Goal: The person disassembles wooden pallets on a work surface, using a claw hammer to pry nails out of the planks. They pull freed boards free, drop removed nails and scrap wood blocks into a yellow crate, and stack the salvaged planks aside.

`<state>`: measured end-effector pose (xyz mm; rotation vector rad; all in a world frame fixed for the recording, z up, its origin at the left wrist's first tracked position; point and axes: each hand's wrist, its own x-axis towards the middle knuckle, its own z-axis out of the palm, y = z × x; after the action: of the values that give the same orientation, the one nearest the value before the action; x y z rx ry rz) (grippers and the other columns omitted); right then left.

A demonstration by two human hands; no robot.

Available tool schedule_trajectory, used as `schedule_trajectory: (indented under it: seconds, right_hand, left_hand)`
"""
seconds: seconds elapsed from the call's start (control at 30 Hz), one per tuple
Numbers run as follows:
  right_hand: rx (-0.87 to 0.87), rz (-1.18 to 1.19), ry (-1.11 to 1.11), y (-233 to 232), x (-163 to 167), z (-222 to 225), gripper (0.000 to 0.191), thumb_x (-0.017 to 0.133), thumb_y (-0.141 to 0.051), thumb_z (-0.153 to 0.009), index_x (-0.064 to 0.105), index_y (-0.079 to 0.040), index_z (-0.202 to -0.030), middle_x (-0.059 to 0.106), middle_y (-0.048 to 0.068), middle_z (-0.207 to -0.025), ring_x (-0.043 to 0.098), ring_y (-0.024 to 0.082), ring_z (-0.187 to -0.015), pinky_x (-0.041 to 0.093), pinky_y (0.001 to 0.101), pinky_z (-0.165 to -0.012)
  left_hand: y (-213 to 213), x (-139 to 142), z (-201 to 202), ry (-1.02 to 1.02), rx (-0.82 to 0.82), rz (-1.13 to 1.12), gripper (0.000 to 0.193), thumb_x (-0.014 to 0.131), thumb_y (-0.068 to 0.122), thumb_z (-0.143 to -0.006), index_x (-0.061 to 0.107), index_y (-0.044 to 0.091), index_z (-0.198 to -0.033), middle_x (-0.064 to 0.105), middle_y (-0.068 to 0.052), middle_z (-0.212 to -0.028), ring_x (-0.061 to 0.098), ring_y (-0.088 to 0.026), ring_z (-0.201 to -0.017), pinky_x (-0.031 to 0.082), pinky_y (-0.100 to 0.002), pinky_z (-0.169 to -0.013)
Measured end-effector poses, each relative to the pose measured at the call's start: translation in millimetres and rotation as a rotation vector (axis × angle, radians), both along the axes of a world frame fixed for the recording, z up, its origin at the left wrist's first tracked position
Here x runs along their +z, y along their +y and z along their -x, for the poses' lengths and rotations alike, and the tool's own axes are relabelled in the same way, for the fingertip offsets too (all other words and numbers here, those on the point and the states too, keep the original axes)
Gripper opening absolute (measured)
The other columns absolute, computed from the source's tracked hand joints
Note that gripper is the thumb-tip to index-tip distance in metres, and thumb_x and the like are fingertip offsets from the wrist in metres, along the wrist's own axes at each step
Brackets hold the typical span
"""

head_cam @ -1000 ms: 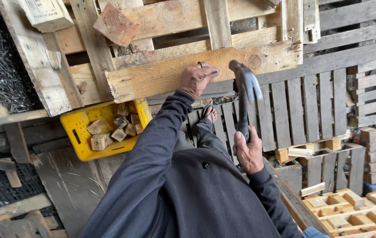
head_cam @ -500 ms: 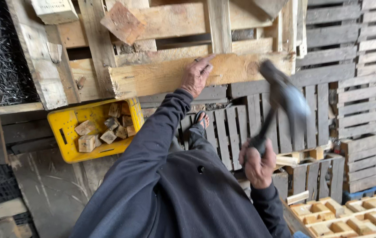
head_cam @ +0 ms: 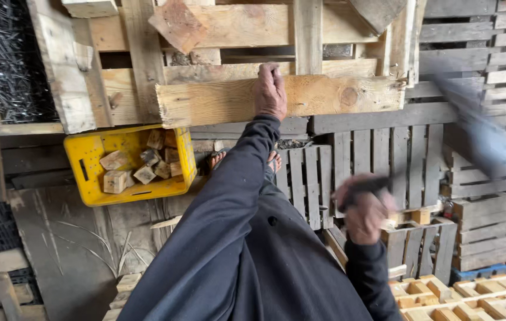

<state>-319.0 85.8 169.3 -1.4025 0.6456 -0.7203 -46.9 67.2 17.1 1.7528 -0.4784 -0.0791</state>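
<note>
On the pale plank (head_cam: 277, 98), the left hand (head_cam: 269, 92) still pinches something small with curled fingers, while the right hand (head_cam: 364, 208), fist wrapped round the hammer (head_cam: 478, 134), has swung it lower right of the plank, mid-stroke

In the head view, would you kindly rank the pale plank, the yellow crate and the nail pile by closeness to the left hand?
1. Pale plank: under the left hand, touching.
2. Yellow crate: lower left.
3. Nail pile: far upper left.
</note>
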Motion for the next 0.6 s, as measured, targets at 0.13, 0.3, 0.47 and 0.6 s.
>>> schedule_trajectory:
  seconds: [0.13, 0.3, 0.47, 0.6]
  right_hand:
    - [0.041, 0.326, -0.315, -8.0, -11.6, -0.3, 0.015, 0.062, -0.02, -0.1, 0.056, -0.006, -0.103, 0.063, 0.01, -0.08, 0.062, 0.018, -0.062, 0.058, 0.0323, -0.057]
    - [-0.069, -0.085, 0.68, 4.5, -68.2, 8.2, 0.024, 0.058, -0.026, -0.106, 0.06, -0.006, -0.093, 0.059, 0.005, -0.07, 0.055, 0.015, -0.054, 0.044, 0.0288, -0.046]
    - [-0.061, 0.278, 0.157, -34.0, 19.0, 21.9, 0.04, 0.054, -0.033, -0.116, 0.064, -0.003, -0.092, 0.066, 0.011, -0.078, 0.063, 0.016, -0.055, 0.053, 0.0325, -0.047]
    - [0.283, 0.553, -0.375, -74.8, 93.6, 31.5, 0.053, 0.06, -0.065, -0.093, 0.062, -0.021, -0.122, 0.072, -0.007, -0.093, 0.07, 0.007, -0.068, 0.059, 0.038, -0.064]
  left_hand:
    - [-2.4, -2.3, -5.5, 0.018, -0.043, -0.088, 0.009, 0.054, 0.01, -0.104, 0.052, 0.01, -0.113, 0.068, -0.013, -0.092, 0.07, -0.029, -0.078, 0.055, -0.041, -0.069]
    - [-9.1, -4.5, -4.2, 0.084, -0.104, -0.194, 0.011, 0.054, 0.01, -0.103, 0.049, 0.01, -0.113, 0.067, -0.012, -0.093, 0.07, -0.024, -0.076, 0.057, -0.038, -0.067]
    - [-13.1, -0.9, 0.7, 0.072, -0.022, -0.129, 0.014, 0.055, 0.006, -0.099, 0.052, 0.009, -0.112, 0.066, -0.014, -0.091, 0.068, -0.027, -0.077, 0.056, -0.039, -0.068]
    - [-10.0, -2.7, -4.1, 0.048, -0.007, -0.124, 0.015, 0.055, 0.005, -0.099, 0.051, 0.009, -0.113, 0.066, -0.014, -0.091, 0.069, -0.027, -0.078, 0.056, -0.039, -0.07]
